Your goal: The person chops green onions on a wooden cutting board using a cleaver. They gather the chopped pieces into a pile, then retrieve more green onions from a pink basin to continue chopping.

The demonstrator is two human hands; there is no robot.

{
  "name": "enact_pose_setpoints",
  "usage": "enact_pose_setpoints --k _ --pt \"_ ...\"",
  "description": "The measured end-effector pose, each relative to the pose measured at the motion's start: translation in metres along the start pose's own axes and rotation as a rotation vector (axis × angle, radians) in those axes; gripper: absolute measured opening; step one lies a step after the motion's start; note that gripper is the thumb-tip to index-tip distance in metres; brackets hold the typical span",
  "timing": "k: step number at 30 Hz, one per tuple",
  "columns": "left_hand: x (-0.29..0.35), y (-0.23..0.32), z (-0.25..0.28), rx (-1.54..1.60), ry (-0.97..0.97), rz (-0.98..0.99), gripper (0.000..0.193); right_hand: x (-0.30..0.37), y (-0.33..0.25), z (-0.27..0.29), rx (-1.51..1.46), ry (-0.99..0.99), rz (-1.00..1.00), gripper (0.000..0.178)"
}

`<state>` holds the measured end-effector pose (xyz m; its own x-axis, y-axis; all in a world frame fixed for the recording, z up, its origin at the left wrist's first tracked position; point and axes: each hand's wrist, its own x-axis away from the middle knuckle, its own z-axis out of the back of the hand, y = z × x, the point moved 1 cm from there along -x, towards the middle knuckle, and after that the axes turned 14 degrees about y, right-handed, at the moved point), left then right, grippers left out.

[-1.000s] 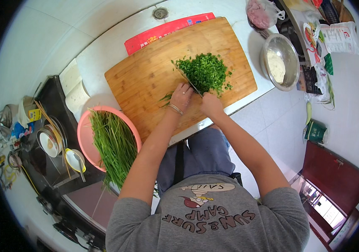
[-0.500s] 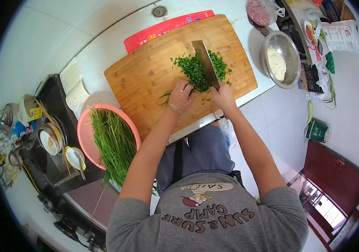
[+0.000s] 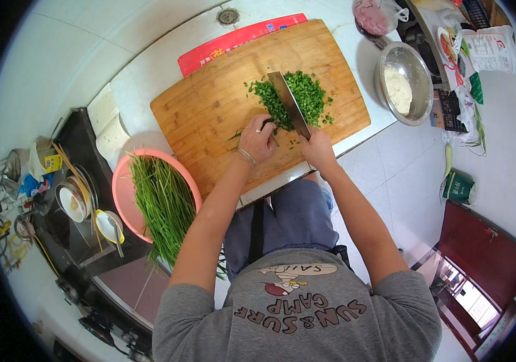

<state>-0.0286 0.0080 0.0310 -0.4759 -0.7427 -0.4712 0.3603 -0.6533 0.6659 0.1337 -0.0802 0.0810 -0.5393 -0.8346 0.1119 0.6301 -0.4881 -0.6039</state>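
A wooden cutting board [image 3: 210,114] lies on the white counter. On it is a pile of finely chopped green chives [image 3: 307,96], with pieces on both sides of a cleaver [image 3: 289,104]. My right hand [image 3: 318,148] grips the cleaver's handle near the board's front edge; the blade points away and slightly left, down among the chives. My left hand [image 3: 257,140], a ring on one finger, rests on the board left of the blade. Its fingers are curled over some chives, mostly hidden beneath them, and a few green ends stick out at its left.
Left of the board, a pink basin [image 3: 123,199] holds long uncut chives [image 3: 161,208]. A metal bowl [image 3: 418,66] with pale dough stands at the counter's right edge, near a plastic bag of pinkish meat [image 3: 374,15]. A red box [image 3: 240,42] lies behind the board. Bowls and chopsticks sit far left.
The cleaver has shifted a little left and nearer to me. More chopped chives now show spread on its right side. My left hand has moved slightly left.
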Motion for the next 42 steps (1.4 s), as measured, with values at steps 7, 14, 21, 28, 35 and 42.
enact_pose_setpoints --k 7,14,21,28,35,42 --pt "-0.002 0.001 0.010 0.008 -0.098 -0.114 0.026 0.002 0.005 -0.001 0.001 0.005 0.020 0.018" --pt "0.013 -0.017 -0.001 -0.002 -0.020 -0.149 0.019 0.006 -0.004 -0.001 0.019 -0.011 0.008 0.019" --pt "0.009 -0.013 -0.009 -0.082 0.134 -0.183 0.019 0.018 -0.006 -0.012 0.034 -0.034 -0.014 0.020" --pt "0.009 -0.014 -0.011 -0.139 0.125 -0.179 0.014 0.023 -0.002 -0.029 0.116 -0.041 -0.016 0.021" --pt "0.013 -0.017 -0.015 -0.221 0.103 -0.214 0.011 0.019 -0.005 -0.035 0.175 -0.091 -0.013 0.019" --pt "0.013 -0.015 -0.013 -0.198 0.094 -0.181 0.014 -0.001 -0.019 -0.032 0.297 -0.309 -0.102 0.019"
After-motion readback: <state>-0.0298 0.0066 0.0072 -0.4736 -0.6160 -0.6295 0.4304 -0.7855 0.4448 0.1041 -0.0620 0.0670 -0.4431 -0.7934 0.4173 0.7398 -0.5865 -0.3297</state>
